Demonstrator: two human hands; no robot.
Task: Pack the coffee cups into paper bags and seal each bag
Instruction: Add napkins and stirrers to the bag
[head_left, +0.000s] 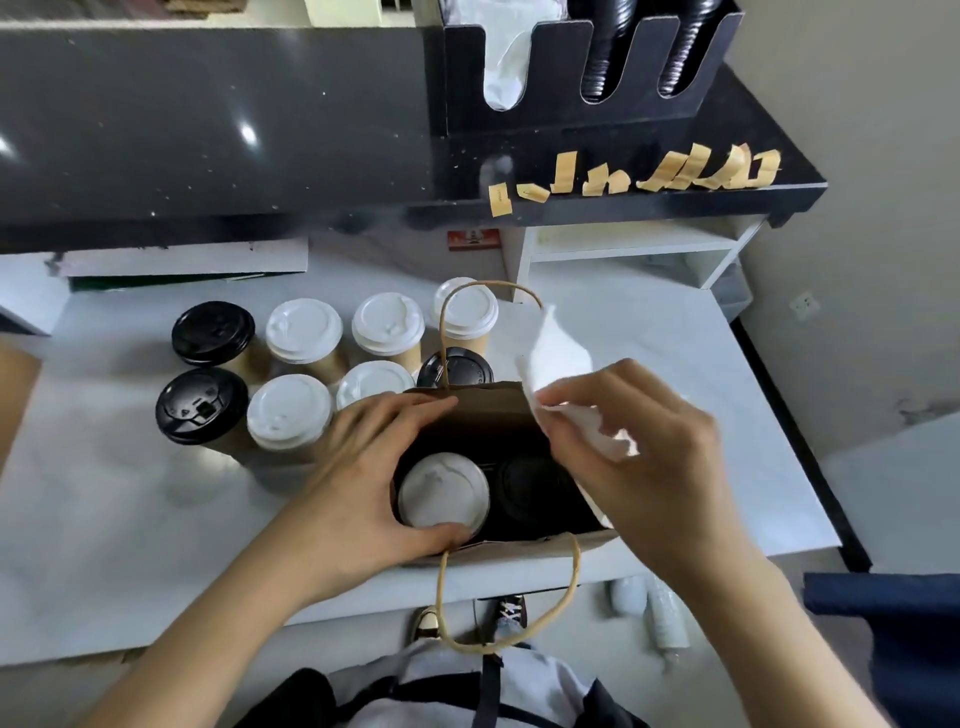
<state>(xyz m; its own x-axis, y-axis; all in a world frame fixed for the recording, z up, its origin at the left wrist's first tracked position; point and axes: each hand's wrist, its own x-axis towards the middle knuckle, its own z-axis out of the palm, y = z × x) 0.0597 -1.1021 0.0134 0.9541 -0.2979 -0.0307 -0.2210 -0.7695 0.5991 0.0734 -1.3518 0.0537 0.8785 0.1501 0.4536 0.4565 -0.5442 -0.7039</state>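
Nothing in front of me can actually be read. The small red sticker (473, 239) on the white wall under the dark speckled shelf carries pale marks too blurred to make out, and the tan paper tape strip (500, 199) hanging off that shelf's edge shows only a faint, tiny mark. The raised lettering on the black plastic cup lid (202, 407) on my tabletop is just as illegible.

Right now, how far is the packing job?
Done: two cups, one white-lidded and one black-lidded, stand inside the open paper bag. In hand: the left hand holds the bag's rim; the right hand pinches a white napkin. Left: seven cups wait; tape strips unused.
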